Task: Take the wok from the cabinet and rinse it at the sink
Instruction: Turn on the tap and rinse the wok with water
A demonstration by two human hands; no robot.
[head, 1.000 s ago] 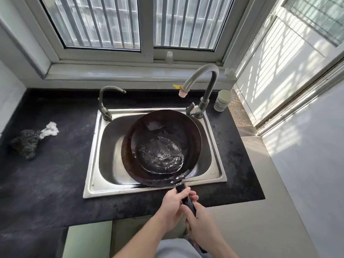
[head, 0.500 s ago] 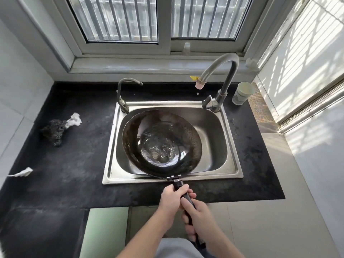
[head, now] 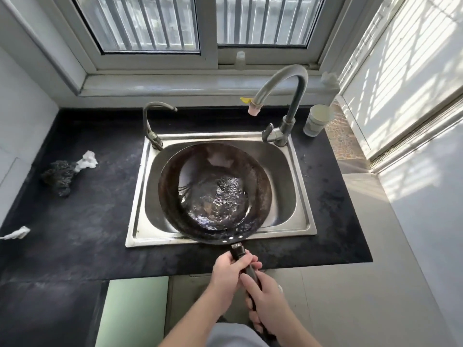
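Note:
A dark, rust-rimmed wok (head: 172, 196) sits over the steel sink (head: 140, 191), filling most of the basin. A pool of rippling water lies in its bottom. Its black handle (head: 239, 251) sticks out over the sink's front edge toward me. My left hand (head: 229, 274) is closed around the handle near the wok. My right hand (head: 265, 299) grips the same handle just behind it, hiding the handle's end. The tall curved faucet (head: 288, 78) stands at the sink's back right, and no water stream shows from its spout.
A smaller tap (head: 152, 126) stands at the sink's back left. A paper cup (head: 317, 120) sits right of the faucet. On the black counter (head: 82, 221), a steel scourer with white paper (head: 62, 172) lies to the left, and a paper scrap (head: 16, 233) at the far left edge.
The water in the wok has shifted and ripples differently as the wok moved left, then back toward the middle. Both hands stay on the handle. The camera view shifted.

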